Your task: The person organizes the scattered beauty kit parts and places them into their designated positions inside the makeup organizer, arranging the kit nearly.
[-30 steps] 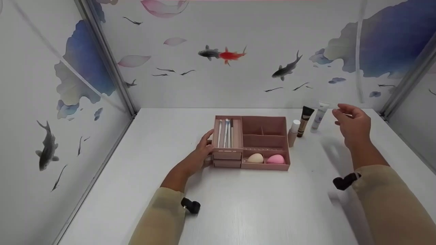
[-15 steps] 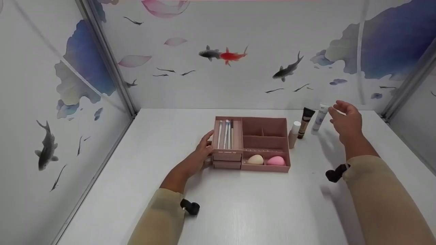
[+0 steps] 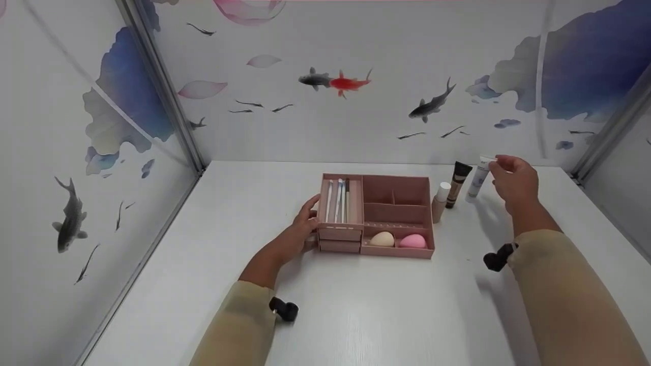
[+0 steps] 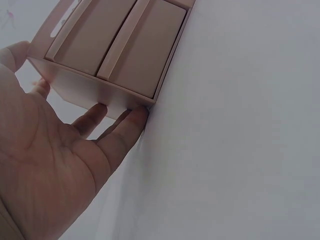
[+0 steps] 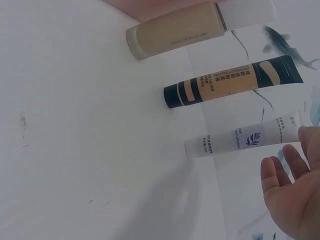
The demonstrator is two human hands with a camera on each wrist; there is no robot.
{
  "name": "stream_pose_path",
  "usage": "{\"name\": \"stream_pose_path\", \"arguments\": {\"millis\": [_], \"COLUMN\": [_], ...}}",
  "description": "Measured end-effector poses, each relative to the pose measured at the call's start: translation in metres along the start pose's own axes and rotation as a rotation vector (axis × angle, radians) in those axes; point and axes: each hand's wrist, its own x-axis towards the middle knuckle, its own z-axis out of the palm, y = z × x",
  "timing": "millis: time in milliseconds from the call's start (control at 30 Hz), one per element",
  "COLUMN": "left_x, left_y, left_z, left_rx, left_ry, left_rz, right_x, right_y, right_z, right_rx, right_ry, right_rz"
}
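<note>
A pink desk organizer (image 3: 396, 213) stands on the white table, holding several slim pens or brushes (image 3: 338, 201) in its left tray. Two makeup sponges, one cream (image 3: 382, 239) and one pink (image 3: 412, 241), sit in its front compartments. My left hand (image 3: 300, 231) rests against the organizer's left side, with fingers spread along that wall in the left wrist view (image 4: 50, 155). My right hand (image 3: 518, 182) is at the top end of an upright white squeeze tube (image 3: 478, 180); thumb and forefinger appear to pinch it, though the contact is partly hidden.
Left of the white tube stands a black-and-tan squeeze tube (image 3: 457, 185). A beige bottle with a white cap (image 3: 440, 203) is close by the organizer's right side. Walls painted with fish enclose the table (image 3: 356, 305) at the back and sides.
My right hand has moved left to the white tube's top end, and its fingers have closed in on it. The left hand stays against the organizer.
</note>
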Motion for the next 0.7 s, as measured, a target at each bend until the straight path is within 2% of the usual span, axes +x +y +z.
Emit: {"name": "stream_pose_path", "arguments": {"millis": [200, 700], "left_x": [0.000, -0.001], "left_y": [-0.001, -0.001], "left_z": [0.000, -0.001], "left_rx": [0.035, 0.026], "left_ry": [-0.003, -0.017], "left_rz": [-0.007, 0.005], "right_x": [-0.004, -0.029], "right_y": [0.002, 0.002], "right_z": [-0.003, -0.009], "right_rx": [-0.026, 0.198], "right_ry": [-0.012, -0.015], "right_rz": [-0.015, -0.069]}}
